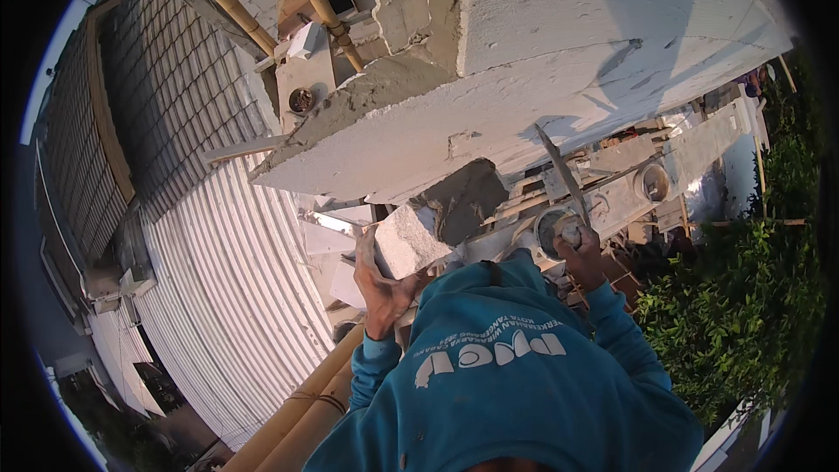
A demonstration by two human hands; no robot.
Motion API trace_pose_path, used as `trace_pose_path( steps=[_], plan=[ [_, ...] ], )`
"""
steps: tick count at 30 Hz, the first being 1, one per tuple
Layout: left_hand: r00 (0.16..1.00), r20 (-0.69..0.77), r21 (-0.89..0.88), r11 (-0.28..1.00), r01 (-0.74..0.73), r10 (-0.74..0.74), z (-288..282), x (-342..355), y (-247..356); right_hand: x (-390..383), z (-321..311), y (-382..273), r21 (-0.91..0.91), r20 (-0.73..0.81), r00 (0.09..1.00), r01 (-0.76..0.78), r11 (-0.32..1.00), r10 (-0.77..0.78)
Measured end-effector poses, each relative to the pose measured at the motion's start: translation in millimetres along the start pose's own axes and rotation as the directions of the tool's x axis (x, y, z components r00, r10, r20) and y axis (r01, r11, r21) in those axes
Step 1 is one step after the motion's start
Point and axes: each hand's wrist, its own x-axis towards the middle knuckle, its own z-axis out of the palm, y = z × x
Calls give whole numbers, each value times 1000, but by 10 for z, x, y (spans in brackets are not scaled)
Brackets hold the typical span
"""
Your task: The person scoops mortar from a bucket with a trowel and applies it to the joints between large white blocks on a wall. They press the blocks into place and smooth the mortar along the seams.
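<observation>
My left hand (384, 290) is wrapped round the near end of a pale lightweight block (411, 240). Wet grey mortar (472, 201) coats the block's far face, just below the white wall. In my right hand (581, 255) is a trowel (562, 168), its long blade seen nearly edge-on and pointing up toward the wall. Its handle is mostly covered by my fingers. Beneath that hand sits a round bucket (544, 232), partly hidden by the hand and my body. The white block wall (559, 44) rises in front of me, with grey mortar spread along its left edge.
Bamboo poles (301, 411) run at lower left, beside a corrugated metal roof (218, 280). Scaffold planks (708, 144) with a second bucket (651, 182) stretch to the right. A small bowl (301, 100) sits on a board at upper left. Leafy bushes (734, 315) stand at right.
</observation>
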Motion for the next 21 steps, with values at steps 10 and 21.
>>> trace_pose_path(
  steps=[10, 21],
  plan=[
    [956, 200, 192, 949, -251, 213, 385, 149, 41, -392, -610, 853, -532, -353, 910, -2, 847, -219],
    [611, 706, 113, 795, -596, 359, 1561, 398, 211, -770, -1217, 2525, -588, -311, 878, -478, 653, 363]
  ],
)
